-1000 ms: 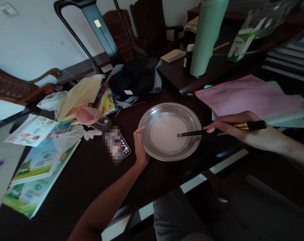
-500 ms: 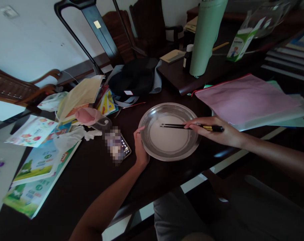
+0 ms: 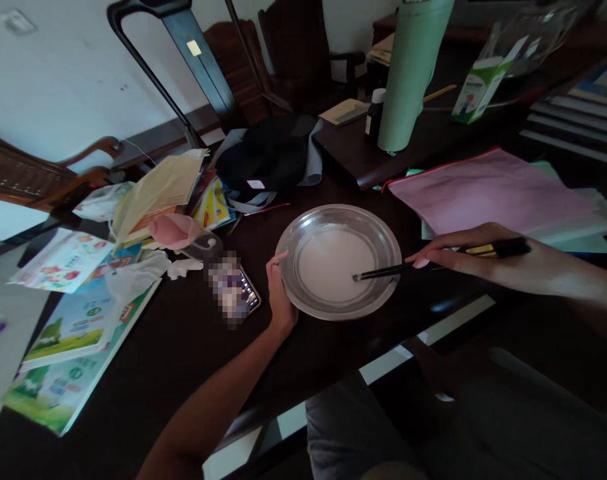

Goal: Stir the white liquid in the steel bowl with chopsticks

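Note:
A round metal bowl (image 3: 387,293) stands on the dark table, with a pale, whitish layer (image 3: 333,260) covering its bottom; whether that is liquid or powder I cannot tell. My left hand (image 3: 282,297) grips the bowl's left side, thumb on the rim and the other fingers hidden below. My right hand (image 3: 471,257), to the right of the bowl, is closed around black chopsticks (image 3: 391,271) with gold bands. Their tips reach over the near right rim, close together, at the right part of the pale layer. Whether they touch it is unclear.
Left of the bowl lie a phone (image 3: 233,290), a pink-and-clear container (image 3: 183,237), tissues and picture booklets (image 3: 73,333). Behind it sits a black bag (image 3: 266,157). A tall green flask (image 3: 413,77) stands at the back right, near a pink zip folder (image 3: 483,193).
My right hand has drawn back to the right with the chopsticks. Their tips moved from the bowl's middle to its right part. My left hand and the bowl stayed in place.

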Tool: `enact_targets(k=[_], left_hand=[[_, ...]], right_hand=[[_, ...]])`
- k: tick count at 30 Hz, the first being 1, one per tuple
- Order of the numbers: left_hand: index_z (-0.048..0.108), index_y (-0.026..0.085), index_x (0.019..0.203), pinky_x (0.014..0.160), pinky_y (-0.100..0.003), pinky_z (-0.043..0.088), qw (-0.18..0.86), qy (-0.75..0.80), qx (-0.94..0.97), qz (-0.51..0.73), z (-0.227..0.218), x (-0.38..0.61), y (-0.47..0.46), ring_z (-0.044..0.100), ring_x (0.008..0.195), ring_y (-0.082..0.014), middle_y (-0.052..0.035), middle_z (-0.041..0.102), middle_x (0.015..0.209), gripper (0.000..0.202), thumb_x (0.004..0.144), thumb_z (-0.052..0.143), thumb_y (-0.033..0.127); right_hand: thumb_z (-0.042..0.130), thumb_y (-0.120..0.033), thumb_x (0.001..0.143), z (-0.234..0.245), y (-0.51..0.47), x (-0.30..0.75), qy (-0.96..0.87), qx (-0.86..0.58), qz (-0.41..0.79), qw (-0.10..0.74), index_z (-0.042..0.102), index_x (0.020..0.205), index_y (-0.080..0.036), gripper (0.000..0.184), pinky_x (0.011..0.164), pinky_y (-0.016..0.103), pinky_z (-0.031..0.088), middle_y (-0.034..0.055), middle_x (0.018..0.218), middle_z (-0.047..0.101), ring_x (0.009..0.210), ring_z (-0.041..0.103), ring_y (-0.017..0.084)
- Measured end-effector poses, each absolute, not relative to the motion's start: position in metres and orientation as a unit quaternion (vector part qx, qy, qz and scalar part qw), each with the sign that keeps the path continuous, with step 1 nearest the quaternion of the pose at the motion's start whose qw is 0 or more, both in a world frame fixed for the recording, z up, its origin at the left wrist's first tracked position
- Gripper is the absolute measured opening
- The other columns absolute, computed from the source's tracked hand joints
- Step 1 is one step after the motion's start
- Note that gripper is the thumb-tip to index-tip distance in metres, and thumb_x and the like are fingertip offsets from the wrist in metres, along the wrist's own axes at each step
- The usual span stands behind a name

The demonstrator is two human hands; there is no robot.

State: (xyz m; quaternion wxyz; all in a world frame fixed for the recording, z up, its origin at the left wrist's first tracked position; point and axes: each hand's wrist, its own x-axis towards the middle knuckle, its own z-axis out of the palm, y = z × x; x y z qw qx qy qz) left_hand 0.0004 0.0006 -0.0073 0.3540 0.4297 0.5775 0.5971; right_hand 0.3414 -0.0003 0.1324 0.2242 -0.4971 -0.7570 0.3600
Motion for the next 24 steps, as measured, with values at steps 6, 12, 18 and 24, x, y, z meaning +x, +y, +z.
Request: enact_targets(k=[6,12,18,24], left_hand=[[0.067,0.028,0.117,0.112,-0.037,0.044,0.358,0.584,0.428,0.591,-0.003,0.005,0.000,0.059,0.123,-0.0233,-0.0052,0.065,0.126,0.054,0.098,0.044,0.073],[0.068,0.027,0.116,0.111,-0.037,0.045,0.332,0.574,0.454,0.595,0.001,0.006,-0.001,0.060,0.121,-0.0236,-0.0059,0.065,0.122,0.053,0.098,0.045,0.072],[0.069,0.028,0.115,0.112,-0.038,0.044,0.346,0.579,0.439,0.593,-0.001,0.003,0.000,0.060,0.121,-0.0236,-0.0050,0.065,0.122,0.052,0.098,0.045,0.071],[0.068,0.028,0.116,0.114,-0.038,0.044,0.371,0.584,0.418,0.589,-0.004,0.001,0.001,0.059,0.125,-0.0231,-0.0048,0.064,0.128,0.049,0.099,0.044,0.068]], right_hand=[[0.061,-0.054,0.098,0.109,0.000,0.303,-0.750,-0.423,0.439,0.255,0.084,0.104,-0.026,0.037,0.087,0.035,0.063,0.0043,0.109,0.085,0.100,0.080,0.024],[0.060,-0.049,0.099,0.095,0.015,0.287,-0.745,-0.436,0.417,0.286,0.082,0.111,-0.028,0.032,0.094,0.034,0.062,0.0030,0.114,0.084,0.107,0.079,0.024],[0.058,-0.056,0.099,0.109,0.019,0.307,-0.746,-0.486,0.349,0.292,0.081,0.108,-0.028,0.037,0.077,0.035,0.062,0.0030,0.106,0.084,0.092,0.078,0.023],[0.061,-0.060,0.098,0.126,0.008,0.344,-0.739,-0.521,0.340,0.260,0.083,0.102,-0.036,0.033,0.056,0.037,0.058,0.0010,0.090,0.082,0.077,0.076,0.024]])
